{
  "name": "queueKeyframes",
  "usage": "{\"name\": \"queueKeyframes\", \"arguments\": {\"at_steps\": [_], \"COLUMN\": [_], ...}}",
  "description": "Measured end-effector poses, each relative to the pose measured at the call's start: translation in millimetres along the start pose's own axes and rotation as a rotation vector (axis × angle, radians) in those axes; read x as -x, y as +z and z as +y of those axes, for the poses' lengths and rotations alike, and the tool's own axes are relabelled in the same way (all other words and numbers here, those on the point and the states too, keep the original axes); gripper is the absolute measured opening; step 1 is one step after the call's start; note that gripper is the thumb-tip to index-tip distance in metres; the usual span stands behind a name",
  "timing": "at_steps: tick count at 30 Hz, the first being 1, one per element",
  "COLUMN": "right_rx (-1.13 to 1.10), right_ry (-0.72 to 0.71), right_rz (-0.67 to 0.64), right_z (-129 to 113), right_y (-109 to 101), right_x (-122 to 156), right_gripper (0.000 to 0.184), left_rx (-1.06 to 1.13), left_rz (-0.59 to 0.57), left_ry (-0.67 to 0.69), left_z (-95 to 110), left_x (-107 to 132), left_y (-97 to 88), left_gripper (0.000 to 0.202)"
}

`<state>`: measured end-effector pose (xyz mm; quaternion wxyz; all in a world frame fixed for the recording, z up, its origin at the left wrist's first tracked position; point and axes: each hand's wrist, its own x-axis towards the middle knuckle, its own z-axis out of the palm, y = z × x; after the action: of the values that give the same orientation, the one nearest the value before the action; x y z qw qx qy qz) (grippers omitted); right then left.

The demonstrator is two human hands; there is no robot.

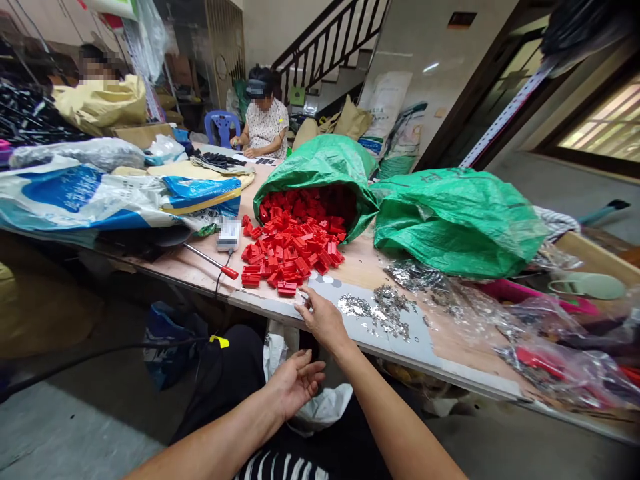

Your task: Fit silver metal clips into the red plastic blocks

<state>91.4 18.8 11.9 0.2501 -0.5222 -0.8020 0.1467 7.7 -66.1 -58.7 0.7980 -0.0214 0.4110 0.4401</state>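
Note:
My right hand rests its fingertips on a grey sheet at the table's near edge, holding nothing I can see. Just beyond those fingers lies a heap of red plastic parts, spilling from a green woven sack. Silver metal scraps are scattered on the grey sheet to the right of my hand. My left hand hangs below the table edge above my lap, palm up with its fingers apart and empty.
A red-handled screwdriver and a small white device lie left of the heap. A second green sack and crumpled clear plastic bags fill the right. A person works at the table's far end, among stacked sacks.

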Motion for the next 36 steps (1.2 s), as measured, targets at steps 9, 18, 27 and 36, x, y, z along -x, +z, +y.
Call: {"name": "queueKeyframes", "arguments": {"at_steps": [9, 18, 27, 36], "right_rx": [0.061, -0.185, -0.520, -0.047], "right_ry": [0.025, -0.044, -0.148, 0.273], "right_rz": [-0.020, -0.039, -0.290, 0.149], "right_z": [-7.5, 9.7, 22.4, 99.3], "right_y": [13.6, -9.3, -51.0, -73.1], "right_x": [-30.5, 8.8, 78.4, 93.7], "right_gripper": [0.021, 0.008, 0.011, 0.015], "left_rx": [0.009, 0.088, -0.083, -0.265], "left_rz": [-0.108, -0.273, -0.549, -0.449], "left_ry": [0.028, 0.034, -0.255, -0.063], "left_z": [17.6, 41.7, 36.6, 23.1], "left_x": [7.1, 19.4, 22.2, 35.2], "left_y": [-4.1, -7.6, -8.3, 4.9], "left_gripper": [0.035, 0.038, 0.040, 0.057]}}
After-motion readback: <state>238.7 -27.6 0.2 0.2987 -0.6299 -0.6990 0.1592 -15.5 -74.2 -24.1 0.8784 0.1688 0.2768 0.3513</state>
